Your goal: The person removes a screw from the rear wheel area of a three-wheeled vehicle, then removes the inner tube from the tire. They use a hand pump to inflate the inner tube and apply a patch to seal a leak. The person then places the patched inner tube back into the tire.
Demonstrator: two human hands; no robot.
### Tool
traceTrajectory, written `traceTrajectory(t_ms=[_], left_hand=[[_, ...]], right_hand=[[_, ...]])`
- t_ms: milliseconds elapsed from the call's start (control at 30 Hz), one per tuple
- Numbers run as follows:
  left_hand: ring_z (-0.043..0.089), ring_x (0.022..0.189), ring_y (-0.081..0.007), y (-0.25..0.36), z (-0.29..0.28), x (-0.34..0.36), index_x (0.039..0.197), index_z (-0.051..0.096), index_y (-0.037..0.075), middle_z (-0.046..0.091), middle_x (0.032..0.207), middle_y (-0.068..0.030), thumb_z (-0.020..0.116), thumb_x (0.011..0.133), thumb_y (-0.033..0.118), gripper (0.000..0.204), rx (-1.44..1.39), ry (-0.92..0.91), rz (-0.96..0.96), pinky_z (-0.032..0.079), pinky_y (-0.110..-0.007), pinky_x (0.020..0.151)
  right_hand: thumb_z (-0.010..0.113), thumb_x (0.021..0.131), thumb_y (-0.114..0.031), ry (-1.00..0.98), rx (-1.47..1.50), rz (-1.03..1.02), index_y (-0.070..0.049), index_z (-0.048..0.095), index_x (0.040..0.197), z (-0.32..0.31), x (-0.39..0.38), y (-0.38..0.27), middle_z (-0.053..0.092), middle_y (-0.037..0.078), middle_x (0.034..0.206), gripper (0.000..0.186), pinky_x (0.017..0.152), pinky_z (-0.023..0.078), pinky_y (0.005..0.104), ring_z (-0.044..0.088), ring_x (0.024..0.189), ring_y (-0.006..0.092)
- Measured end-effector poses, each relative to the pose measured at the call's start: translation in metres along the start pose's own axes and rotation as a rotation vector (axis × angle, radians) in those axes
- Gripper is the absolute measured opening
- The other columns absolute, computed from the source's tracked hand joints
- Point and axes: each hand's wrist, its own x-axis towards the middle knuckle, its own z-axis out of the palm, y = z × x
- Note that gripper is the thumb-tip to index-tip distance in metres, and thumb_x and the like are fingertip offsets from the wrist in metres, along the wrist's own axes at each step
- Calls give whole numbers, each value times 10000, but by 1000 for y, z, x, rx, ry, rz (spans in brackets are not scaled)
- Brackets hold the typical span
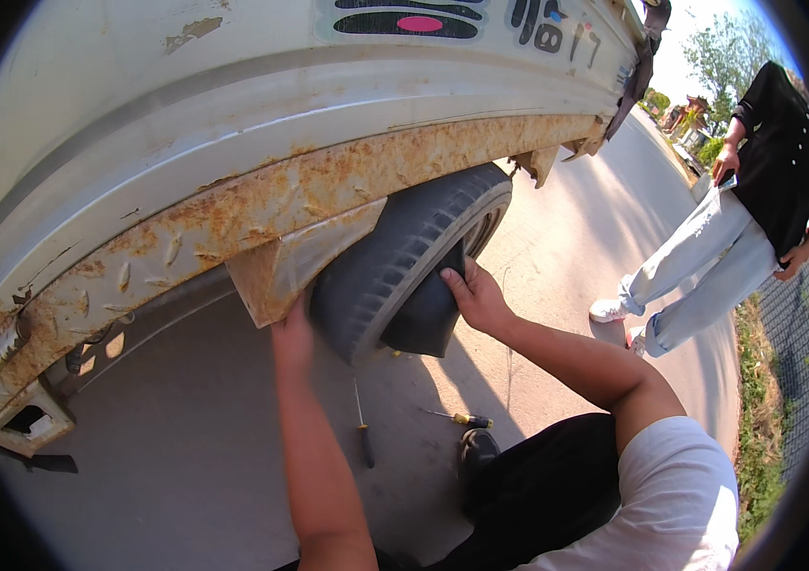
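- I see the head camera perched above the tire [376, 252], looking down.
- It faces that tire aslant, from close by.
- Its wide view takes in road [566, 228] beyond the tire.

The tyre [352, 285] and rubber flap [428, 319] were black, the body panel [186, 124] dull white, the beam [252, 205] cream mottled with orange-brown rust, one screwdriver handle [473, 420] yellow-and-black.
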Motion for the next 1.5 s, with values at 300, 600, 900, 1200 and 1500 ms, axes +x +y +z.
traceTrajectory(t_ms=[300,600,900,1200,1500], left_hand=[[366,1427,-238,-42,-27,24,1496,375,-19,422,1520,-147,569,1011,346,638,-90,-37,-14,253,-349,1180],[393,1385,-239,-54,-27,35,1503,334,-23,415,1506,-159,512,1021,427,683,-148,21,-164,281,-343,1151],[545,1191,-243,-127,-36,41,1337,575,32,597,1323,-126,472,1005,433,530,-503,29,-360,358,-382,1088],[546,1186,-221,-76,-32,5,1295,633,51,640,1292,-90,453,1006,432,511,-462,-37,-260,361,-365,1066],[588,1143,-215,-45,-35,7,1239,674,43,672,1235,-123,369,994,335,488,-342,-101,-142,369,-306,1054]], right_hand=[[685,881,-195,-135,-588,-451,-25,545,841,69,-18,17,583,198,806,224,718,475,499,593,808,414],[622,766,-143,-471,-1185,-613,-101,601,889,83,-22,78,598,78,863,132,773,435,399,581,873,263],[741,806,-251,-571,-1297,-479,-66,568,976,41,1,132,549,149,1015,305,919,430,477,541,1012,338],[778,785,-284,-524,-1088,-345,-5,530,1071,32,13,136,525,223,1142,470,919,407,529,508,1075,420],[802,783,-277,-599,-915,-237,26,470,1322,53,13,100,491,278,1291,702,1062,381,498,459,1223,456]])
